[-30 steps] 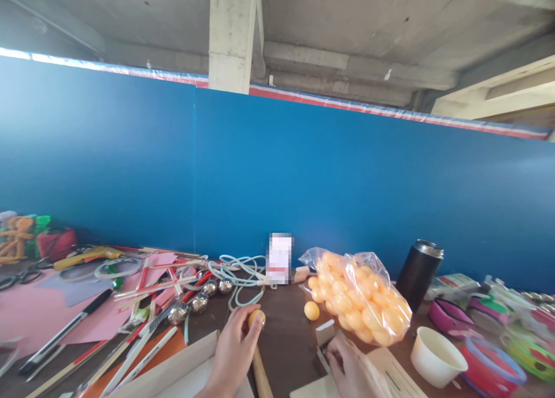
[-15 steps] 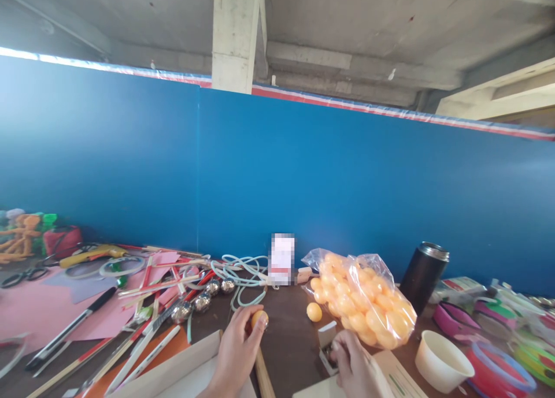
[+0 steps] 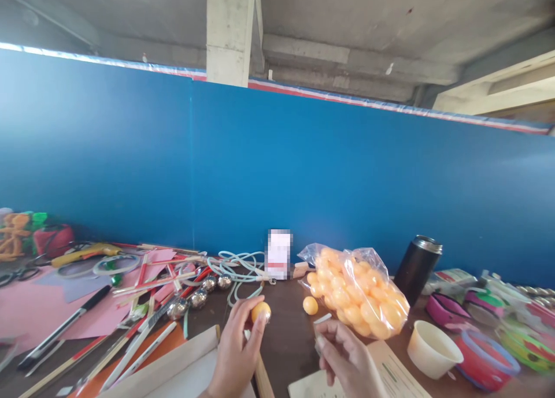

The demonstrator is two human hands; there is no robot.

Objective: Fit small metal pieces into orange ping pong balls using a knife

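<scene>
An orange table-tennis ball (image 3: 261,311) is pinched between the thumb and fingers of my left hand (image 3: 237,347), just above the table. My right hand (image 3: 347,352) has thumb and fingertips drawn together; a small greyish thing shows at the tips, too small to name. Behind that hand, mostly hidden, is a little box whose pale flap (image 3: 322,318) sticks out. A printed sheet of tan card (image 3: 392,366) lies beneath my right wrist. Beyond the hands a loose orange ball (image 3: 310,305) rests beside a clear bag of orange balls (image 3: 353,294).
A black flask (image 3: 417,271), a cream paper cup (image 3: 435,352) and a red tub (image 3: 488,360) stand to the right. Leftward lie an open carton (image 3: 173,357), a black marker (image 3: 65,326), shiny metal balls (image 3: 198,298), pink paper (image 3: 26,317) and pale cords (image 3: 238,262). A blue partition (image 3: 277,167) rises behind.
My right hand has lifted away from inside the small box, fingers pinched. The left hand keeps its ball, now turned to show more of it. The whole view has shifted slightly.
</scene>
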